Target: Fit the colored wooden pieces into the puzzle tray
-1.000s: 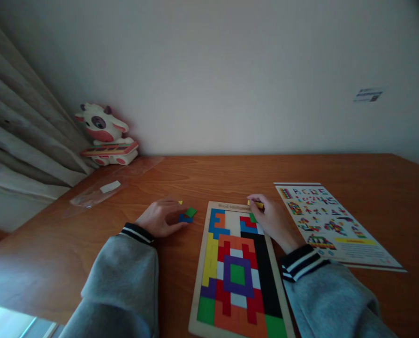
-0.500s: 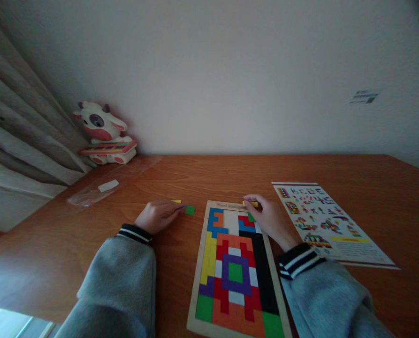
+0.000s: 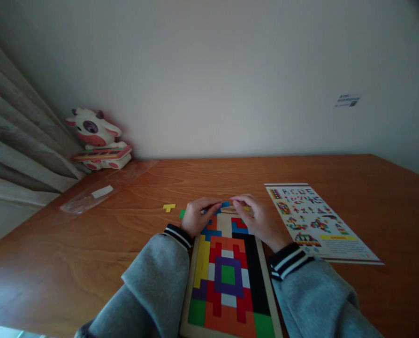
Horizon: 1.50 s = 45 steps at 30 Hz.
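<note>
"Where is the blue block [image 3: 225,204]?"
"The left hand [image 3: 196,217] pinches it at the fingertips, near the board [image 3: 226,227] top."
"And the right hand [image 3: 262,221]?"
"Just beside, its fingers curled around a yellow block [image 3: 247,208] (partly hidden)."

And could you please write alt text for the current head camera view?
A person's left hand and right hand are close together over the far end of a mostly filled wooden puzzle board, with a blue piece between them. A yellow T-shaped piece lies to the left, a printed sheet to the right, and a cow toy sits farther back left.
</note>
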### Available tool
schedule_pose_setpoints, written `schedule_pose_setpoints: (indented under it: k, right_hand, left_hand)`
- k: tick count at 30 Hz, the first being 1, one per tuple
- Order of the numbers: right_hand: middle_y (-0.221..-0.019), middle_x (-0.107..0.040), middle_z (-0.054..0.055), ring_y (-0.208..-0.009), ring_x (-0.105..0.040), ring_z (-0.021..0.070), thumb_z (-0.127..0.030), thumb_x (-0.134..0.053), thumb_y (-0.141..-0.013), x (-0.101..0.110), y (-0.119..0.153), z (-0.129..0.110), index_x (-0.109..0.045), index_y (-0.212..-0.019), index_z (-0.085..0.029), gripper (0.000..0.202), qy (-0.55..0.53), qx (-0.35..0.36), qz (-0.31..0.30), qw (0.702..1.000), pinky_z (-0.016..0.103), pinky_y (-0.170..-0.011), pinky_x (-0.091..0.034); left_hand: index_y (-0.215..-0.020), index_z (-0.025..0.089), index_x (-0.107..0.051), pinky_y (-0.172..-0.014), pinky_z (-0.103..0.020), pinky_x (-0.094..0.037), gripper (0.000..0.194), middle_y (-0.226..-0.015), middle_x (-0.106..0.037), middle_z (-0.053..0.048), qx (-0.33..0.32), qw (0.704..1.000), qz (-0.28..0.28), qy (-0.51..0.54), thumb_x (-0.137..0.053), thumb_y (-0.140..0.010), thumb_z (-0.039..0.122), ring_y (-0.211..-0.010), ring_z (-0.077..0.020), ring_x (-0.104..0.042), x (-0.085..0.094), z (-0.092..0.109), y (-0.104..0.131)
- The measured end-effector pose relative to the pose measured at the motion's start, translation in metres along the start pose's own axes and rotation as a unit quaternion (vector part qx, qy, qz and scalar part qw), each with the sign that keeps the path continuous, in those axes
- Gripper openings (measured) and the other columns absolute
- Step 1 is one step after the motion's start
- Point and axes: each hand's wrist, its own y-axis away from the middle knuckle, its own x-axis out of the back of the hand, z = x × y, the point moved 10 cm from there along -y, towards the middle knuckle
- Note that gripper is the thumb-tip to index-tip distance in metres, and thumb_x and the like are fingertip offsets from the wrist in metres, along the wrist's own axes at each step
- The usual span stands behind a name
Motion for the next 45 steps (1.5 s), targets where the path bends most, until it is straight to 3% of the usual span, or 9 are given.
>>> schedule_pose_setpoints:
  k: [3,6,9,13,18,28,36,45]
  right_hand:
    - [-0.102,-0.073,0.006,-0.090,-0.066,0.0201,-0.036,-0.054,-0.092,-0.008,0.001,-0.006,-0.069,-0.106,-0.023,0.023,-0.032,-0.019,-0.038,0.999,0.036,-0.083,-0.052]
    - [-0.098,-0.074,0.005,-0.088,-0.068,0.0201,-0.034,-0.057,-0.091,-0.013,0.002,0.001,-0.070,-0.102,-0.023,0.021,-0.039,-0.048,-0.076,0.995,0.035,-0.081,-0.053]
    - [-0.097,-0.075,0.004,-0.089,-0.069,0.0199,-0.033,-0.057,-0.091,-0.012,0.004,0.010,-0.071,-0.100,-0.023,0.020,-0.024,-0.072,-0.100,0.992,0.034,-0.080,-0.052]
    - [-0.092,-0.072,0.006,-0.087,-0.066,0.0209,-0.030,-0.058,-0.090,-0.008,0.004,0.013,-0.074,-0.095,-0.022,0.017,0.046,-0.043,-0.101,0.993,0.035,-0.080,-0.050]
    - [-0.090,-0.066,0.006,-0.087,-0.063,0.0215,-0.029,-0.061,-0.089,-0.011,0.006,0.017,-0.075,-0.094,-0.023,0.016,0.117,-0.009,-0.088,0.989,0.036,-0.079,-0.049]
    - [-0.097,-0.063,0.008,-0.093,-0.062,0.0226,-0.033,-0.062,-0.088,-0.001,0.007,0.034,-0.071,-0.101,-0.022,0.019,0.120,-0.071,-0.079,0.987,0.036,-0.082,-0.048]
    - [-0.100,-0.062,0.008,-0.098,-0.060,0.0235,-0.034,-0.061,-0.089,-0.002,0.008,0.041,-0.070,-0.105,-0.021,0.023,0.117,-0.065,-0.077,0.988,0.038,-0.088,-0.047]
    - [-0.097,-0.064,0.010,-0.089,-0.063,0.0234,-0.035,-0.056,-0.090,0.006,0.007,0.049,-0.070,-0.100,-0.018,0.024,0.145,-0.056,-0.052,0.986,0.038,-0.082,-0.050]
  left_hand:
    - [-0.105,0.018,-0.071,-0.073,-0.029,-0.061,0.028,-0.092,-0.077,-0.005,0.036,0.998,-0.007,0.055,-0.067,-0.086,0.038,-0.081,-0.0178,-0.073,-0.009,-0.011,-0.001]
    - [-0.103,0.018,-0.071,-0.075,-0.029,-0.060,0.024,-0.094,-0.077,-0.005,0.026,0.999,-0.007,0.037,-0.063,-0.089,0.035,-0.082,-0.0170,-0.073,-0.010,-0.008,0.000]
    - [-0.103,0.019,-0.071,-0.083,-0.030,-0.058,0.019,-0.098,-0.076,-0.005,-0.034,0.998,-0.032,-0.039,-0.061,-0.090,0.030,-0.089,-0.0170,-0.071,-0.012,0.008,0.003]
    - [-0.104,0.020,-0.071,-0.091,-0.035,-0.054,0.019,-0.109,-0.072,-0.007,-0.132,0.982,-0.080,-0.110,-0.060,-0.090,0.026,-0.101,-0.0190,-0.066,-0.022,0.029,0.009]
    - [-0.104,0.019,-0.071,-0.090,-0.037,-0.053,0.020,-0.112,-0.071,-0.008,-0.173,0.966,-0.116,-0.152,-0.055,-0.091,0.021,-0.102,-0.0200,-0.065,-0.032,0.035,0.014]
    - [-0.100,0.018,-0.072,-0.091,-0.036,-0.052,0.021,-0.104,-0.075,-0.007,-0.195,0.958,-0.146,-0.149,-0.053,-0.092,0.023,-0.096,-0.0185,-0.068,-0.036,0.043,0.019]
    - [-0.101,0.019,-0.072,-0.091,-0.035,-0.051,0.021,-0.104,-0.075,-0.006,-0.188,0.961,-0.155,-0.134,-0.054,-0.092,0.023,-0.095,-0.0188,-0.068,-0.036,0.044,0.018]
    - [-0.101,0.019,-0.071,-0.095,-0.036,-0.049,0.020,-0.105,-0.074,-0.006,-0.170,0.964,-0.166,-0.116,-0.053,-0.093,0.022,-0.097,-0.0181,-0.068,-0.037,0.040,0.018]
